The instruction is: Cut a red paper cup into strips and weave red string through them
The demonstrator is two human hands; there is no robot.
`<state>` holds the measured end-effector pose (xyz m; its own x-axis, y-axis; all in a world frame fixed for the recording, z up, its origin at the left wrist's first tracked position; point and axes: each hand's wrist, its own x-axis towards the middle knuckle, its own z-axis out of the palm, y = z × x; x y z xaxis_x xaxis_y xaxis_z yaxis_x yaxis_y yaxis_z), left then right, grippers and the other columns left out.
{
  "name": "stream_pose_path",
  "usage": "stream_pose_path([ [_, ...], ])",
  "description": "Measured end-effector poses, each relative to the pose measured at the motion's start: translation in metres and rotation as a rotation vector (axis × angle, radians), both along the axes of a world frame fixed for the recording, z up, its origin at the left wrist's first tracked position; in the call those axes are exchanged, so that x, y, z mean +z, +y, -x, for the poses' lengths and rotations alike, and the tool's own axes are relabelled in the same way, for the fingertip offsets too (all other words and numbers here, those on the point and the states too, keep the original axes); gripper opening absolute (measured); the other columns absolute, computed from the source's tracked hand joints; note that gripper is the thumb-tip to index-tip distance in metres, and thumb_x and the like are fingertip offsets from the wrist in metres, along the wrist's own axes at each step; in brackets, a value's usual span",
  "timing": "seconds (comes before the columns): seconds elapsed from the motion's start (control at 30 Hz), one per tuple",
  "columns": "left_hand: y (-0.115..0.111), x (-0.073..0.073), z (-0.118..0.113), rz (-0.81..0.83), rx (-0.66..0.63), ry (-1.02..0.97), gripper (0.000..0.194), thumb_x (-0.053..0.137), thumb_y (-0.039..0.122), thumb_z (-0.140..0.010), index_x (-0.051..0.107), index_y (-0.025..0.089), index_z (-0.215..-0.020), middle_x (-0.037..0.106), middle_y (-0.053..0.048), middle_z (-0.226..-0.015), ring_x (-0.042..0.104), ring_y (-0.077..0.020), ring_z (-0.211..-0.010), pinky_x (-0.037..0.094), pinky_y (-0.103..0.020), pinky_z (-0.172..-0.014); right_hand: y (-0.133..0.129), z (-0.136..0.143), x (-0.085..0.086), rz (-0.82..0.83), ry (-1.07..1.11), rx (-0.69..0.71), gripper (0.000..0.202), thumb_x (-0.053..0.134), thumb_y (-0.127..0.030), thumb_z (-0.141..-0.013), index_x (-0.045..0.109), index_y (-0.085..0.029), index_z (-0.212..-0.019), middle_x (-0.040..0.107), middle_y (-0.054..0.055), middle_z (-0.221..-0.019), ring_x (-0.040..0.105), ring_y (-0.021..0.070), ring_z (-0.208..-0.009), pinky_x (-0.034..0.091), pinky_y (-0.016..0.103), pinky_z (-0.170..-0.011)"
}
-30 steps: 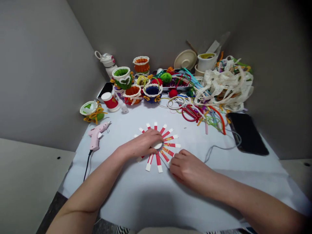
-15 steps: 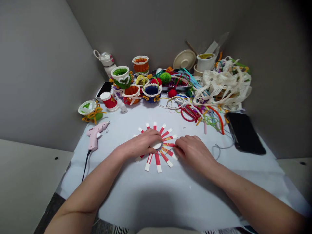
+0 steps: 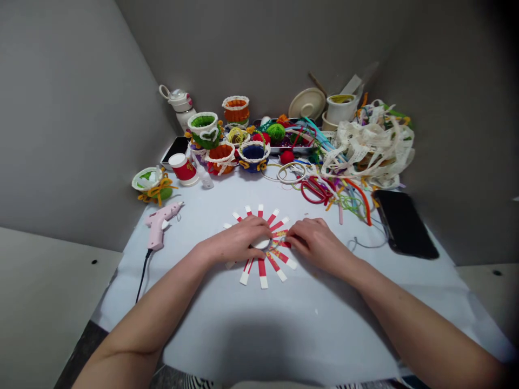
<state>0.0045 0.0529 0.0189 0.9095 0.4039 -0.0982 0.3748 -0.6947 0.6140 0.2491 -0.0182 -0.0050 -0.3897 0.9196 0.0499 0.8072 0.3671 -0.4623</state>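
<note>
A cup cut into red and white strips (image 3: 261, 273) lies splayed like a star on the table, its round white base in the middle. Over its left side rests my left hand (image 3: 248, 237), thumb and fingers closed on the base's edge. My right hand (image 3: 306, 236) pinches a thin grey cord (image 3: 371, 246) at the strips' right side. The cord runs off towards the phone on the right, and a stretch of it lies by the base. My right palm hides part of it.
Left stands a pink glue gun (image 3: 156, 229) with a black cable. Behind are a red cup (image 3: 184, 172), small woven baskets (image 3: 253, 154), red scissors (image 3: 314, 190), a lace heap (image 3: 368, 146) and a bottle (image 3: 182, 111). A black phone (image 3: 405, 224) lies right.
My right hand has moved slightly left, closer to the base, and the cord has shifted with it. The strips have turned slightly under my left hand. The view has shifted a little.
</note>
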Motion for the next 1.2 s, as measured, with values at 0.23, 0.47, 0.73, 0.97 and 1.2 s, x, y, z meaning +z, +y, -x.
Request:
stream_pose_path([
  [0.23, 0.001, -0.005, 0.0, 0.013, 0.016, 0.003, 0.028, 0.073, 0.021, -0.089, 0.062, 0.019, -0.114, 0.06, -0.01, -0.121, 0.052, -0.028, -0.116, 0.045, -0.042, -0.099, 0.0, -0.054, 0.023, 0.114, -0.06, 0.029, 0.024, 0.051, -0.026, -0.097, 0.075, -0.022, -0.093, 0.074, 0.005, -0.087, 0.065, 0.0187, -0.076, 0.043, 0.029, -0.069],
  [0.47, 0.002, -0.003, -0.001, 0.029, 0.014, -0.009, 0.025, 0.073, 0.023, -0.09, 0.062, 0.019, -0.112, 0.06, -0.01, -0.121, 0.052, -0.0283, -0.116, 0.042, -0.043, -0.102, -0.005, -0.05, 0.017, -0.031, -0.23, 0.059, 0.034, 0.054, -0.019, -0.095, 0.071, -0.025, -0.124, 0.064, 0.008, -0.093, 0.06, 0.0205, -0.084, 0.042, 0.031, -0.071],
  [0.73, 0.003, -0.003, 0.001, 0.042, 0.017, -0.003, 0.024, 0.071, 0.026, -0.091, 0.063, 0.02, -0.113, 0.061, -0.01, -0.12, 0.052, -0.0281, -0.115, 0.04, -0.045, -0.105, -0.016, -0.042, 0.024, 0.062, -0.425, 0.02, 0.027, 0.053, -0.014, -0.095, 0.075, -0.025, -0.106, 0.063, 0.008, -0.089, 0.057, 0.0199, -0.081, 0.032, 0.03, -0.064],
  [0.97, 0.002, 0.0, -0.002, 0.039, 0.023, 0.015, 0.024, 0.073, 0.023, -0.089, 0.063, 0.02, -0.111, 0.061, -0.009, -0.12, 0.053, -0.028, -0.116, 0.042, -0.045, -0.103, -0.011, -0.042, 0.025, 0.011, -0.336, 0.01, 0.018, 0.055, -0.017, -0.094, 0.073, -0.019, -0.098, 0.063, 0.008, -0.089, 0.057, 0.0195, -0.081, 0.035, 0.03, -0.066],
  [1.2, 0.004, 0.0, 0.002, 0.022, -0.015, 0.008, 0.03, 0.073, 0.02, -0.088, 0.062, 0.021, -0.116, 0.061, -0.009, -0.123, 0.054, -0.0269, -0.118, 0.043, -0.043, -0.104, -0.011, -0.034, 0.022, -0.064, -0.228, 0.044, 0.028, 0.053, -0.025, -0.099, 0.068, -0.017, -0.076, 0.061, 0.008, -0.08, 0.057, 0.0204, -0.08, 0.039, 0.032, -0.07],
])
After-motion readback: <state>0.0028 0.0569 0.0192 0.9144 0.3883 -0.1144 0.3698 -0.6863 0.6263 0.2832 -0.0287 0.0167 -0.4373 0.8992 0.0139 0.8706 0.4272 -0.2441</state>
